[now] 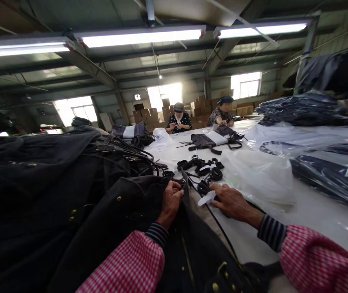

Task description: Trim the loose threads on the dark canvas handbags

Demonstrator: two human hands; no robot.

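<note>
A dark garment with brass buttons lies in front of me on a white table. My left hand is closed, pinching the garment's upper edge next to a black strap. My right hand rests palm down, its fingers pressed on a white paper tag and on black cords. A thin black cord runs from under that hand toward me.
A big heap of dark garments fills the left. Coiled black belts and clear plastic bags lie ahead. Bagged dark garments are stacked on the right. Two people work at the far end, cardboard boxes behind them.
</note>
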